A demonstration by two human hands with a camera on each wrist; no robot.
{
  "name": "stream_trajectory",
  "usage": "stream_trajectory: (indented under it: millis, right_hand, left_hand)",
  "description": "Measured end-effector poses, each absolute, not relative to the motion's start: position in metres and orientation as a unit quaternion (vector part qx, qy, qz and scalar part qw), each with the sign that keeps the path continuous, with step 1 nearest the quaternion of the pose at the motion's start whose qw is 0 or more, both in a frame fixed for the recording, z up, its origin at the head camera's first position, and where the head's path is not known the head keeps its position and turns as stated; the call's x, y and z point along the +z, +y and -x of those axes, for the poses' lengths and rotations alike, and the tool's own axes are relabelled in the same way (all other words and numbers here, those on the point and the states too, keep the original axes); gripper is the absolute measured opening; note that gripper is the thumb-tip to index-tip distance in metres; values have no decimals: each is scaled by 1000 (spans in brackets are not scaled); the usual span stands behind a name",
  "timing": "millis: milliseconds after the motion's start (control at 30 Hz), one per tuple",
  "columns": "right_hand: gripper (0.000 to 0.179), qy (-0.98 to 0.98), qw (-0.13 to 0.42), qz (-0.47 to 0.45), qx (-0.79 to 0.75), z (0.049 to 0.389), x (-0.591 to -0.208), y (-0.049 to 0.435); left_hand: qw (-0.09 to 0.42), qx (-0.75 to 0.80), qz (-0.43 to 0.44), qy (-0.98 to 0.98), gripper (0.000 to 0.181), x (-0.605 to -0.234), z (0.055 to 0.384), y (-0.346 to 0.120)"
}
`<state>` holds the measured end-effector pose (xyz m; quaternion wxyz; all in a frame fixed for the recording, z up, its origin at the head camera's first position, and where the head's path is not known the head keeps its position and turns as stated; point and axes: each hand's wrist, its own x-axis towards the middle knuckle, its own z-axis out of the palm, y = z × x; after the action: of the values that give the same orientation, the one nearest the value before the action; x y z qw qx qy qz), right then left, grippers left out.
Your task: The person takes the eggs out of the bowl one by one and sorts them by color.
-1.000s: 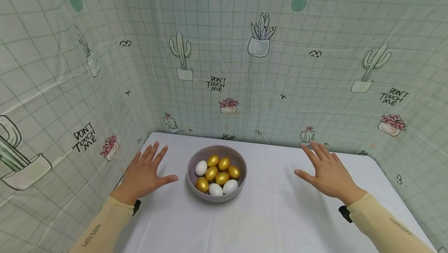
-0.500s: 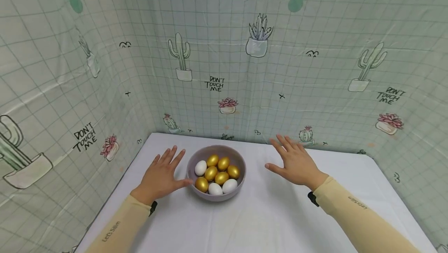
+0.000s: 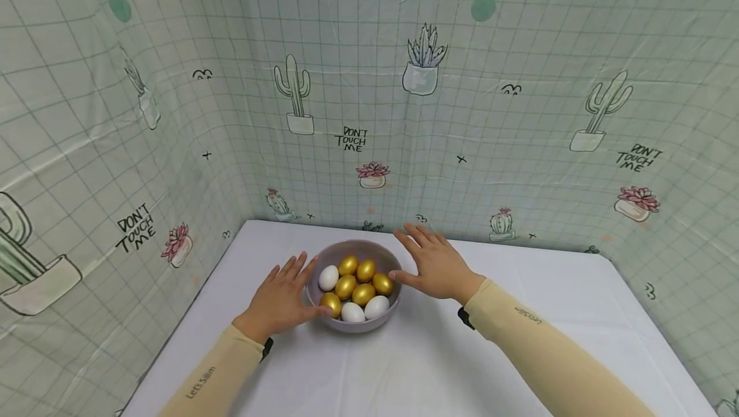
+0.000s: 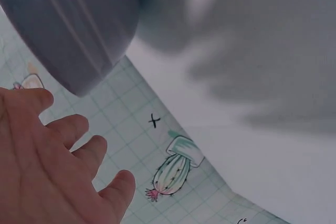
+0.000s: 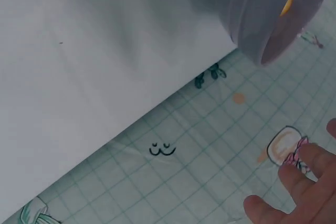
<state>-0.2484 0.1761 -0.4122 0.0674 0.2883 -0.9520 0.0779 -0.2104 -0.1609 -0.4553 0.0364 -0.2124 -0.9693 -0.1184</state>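
Observation:
A mauve bowl (image 3: 356,326) stands on the white-covered table and holds several golden eggs (image 3: 363,294) and three white eggs (image 3: 377,307). My left hand (image 3: 283,300) is at the bowl's left side, fingers spread, its thumb overlapping the near-left rim in the head view. On the other side, my right hand (image 3: 435,266) has its fingers spread too, with the thumb tip over the right rim. Both palms hold nothing. In the left wrist view the bowl's outer wall (image 4: 73,30) shows above the fingers; the right wrist view catches its side (image 5: 257,17) and a glimpse of eggs inside.
The white tabletop (image 3: 548,314) stretches to the right of the bowl and in front of it. A gridded curtain (image 3: 369,83) printed with cacti and lettering hangs along the back and both sides, right at the table's edges.
Both hands have moved inward toward the bowl, the left one rightward and the right one farther, leftward. The bowl and its eggs stay in place.

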Motion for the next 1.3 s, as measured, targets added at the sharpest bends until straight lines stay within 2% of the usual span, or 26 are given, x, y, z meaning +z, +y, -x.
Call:
stream_trajectory:
  millis: [133, 300, 600, 967, 1300]
  right_hand:
    - [85, -948, 57, -303, 78, 251, -414, 160]
    - [81, -942, 43, -321, 83, 253, -419, 141]
    - [72, -940, -26, -315, 129, 257, -435, 113]
    - [61, -929, -53, -351, 106, 260, -452, 98]
    - [50, -927, -50, -360, 96, 260, -455, 94]
  left_hand:
    - [17, -118, 208, -971, 110, -460, 211, -159]
    - [21, -126, 209, -969, 111, -462, 210, -158]
    - [10, -133, 209, -969, 115, -468, 209, -158]
    - [5, -145, 202, -969, 119, -468, 209, -157]
    - [-7, -144, 193, -970, 120, -469, 211, -157]
